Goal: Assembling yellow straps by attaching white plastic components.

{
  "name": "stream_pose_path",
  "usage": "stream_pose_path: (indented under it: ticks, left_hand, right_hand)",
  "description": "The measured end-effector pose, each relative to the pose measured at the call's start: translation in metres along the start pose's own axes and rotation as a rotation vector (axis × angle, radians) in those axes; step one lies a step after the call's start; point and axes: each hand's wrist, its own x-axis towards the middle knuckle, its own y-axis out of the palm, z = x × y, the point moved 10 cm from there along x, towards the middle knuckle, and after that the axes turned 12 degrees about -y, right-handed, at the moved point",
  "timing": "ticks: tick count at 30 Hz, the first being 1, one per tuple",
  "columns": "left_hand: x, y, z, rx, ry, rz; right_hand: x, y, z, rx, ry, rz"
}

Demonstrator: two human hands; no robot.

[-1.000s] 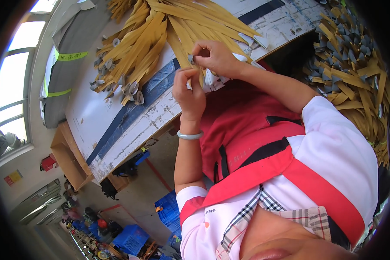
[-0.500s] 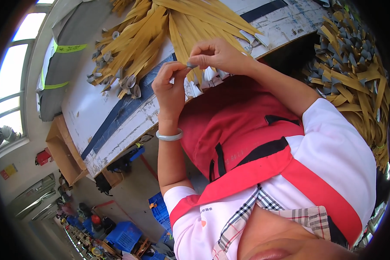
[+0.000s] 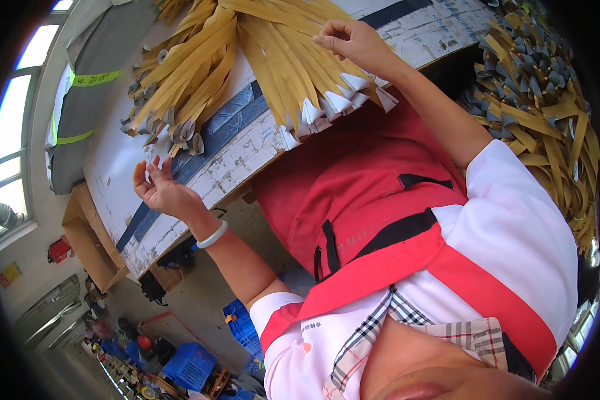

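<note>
My left hand [image 3: 163,190] is off the left part of the table edge, fingers bent and apart, nothing seen in it. Close beyond its fingertips lie the rolled grey ends [image 3: 187,139] of a bunch of flat mustard-yellow strips [image 3: 200,57]. Over a second bunch of yellow strips [image 3: 283,60], farther right, hovers my right hand [image 3: 357,47]. Its fingers are loosely curled, with a gap between thumb and forefinger, and no held thing shows. White pointed tips [image 3: 337,101] finish the strips of this second bunch along the near table edge.
The worn white table [image 3: 243,143] carries dark blue bands [image 3: 227,123]. A large heap of yellow strips with grey tips [image 3: 540,100] stands at the right. Grey covered material [image 3: 80,107] is by the window, a cardboard box [image 3: 93,233] below it. Blue crates [image 3: 190,367] sit on the floor.
My hands, pinched together at a small grey tip before, have separated. The left moved left toward the grey-ended bunch and opened; the right moved up and right over the white-tipped strips.
</note>
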Motion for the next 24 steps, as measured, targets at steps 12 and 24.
stream_pose_path:
  ticks: [12, 24]
  left_hand:
    - [-0.173, 0.191, 0.055, 0.796, 0.475, 1.089]
    - [-0.121, 0.186, 0.075, 0.148, -0.359, 1.067]
  right_hand:
    - [-0.029, 0.048, 0.035, -0.255, -0.277, 0.27]
    - [-0.024, 0.071, 0.051, 0.231, -0.223, 0.352]
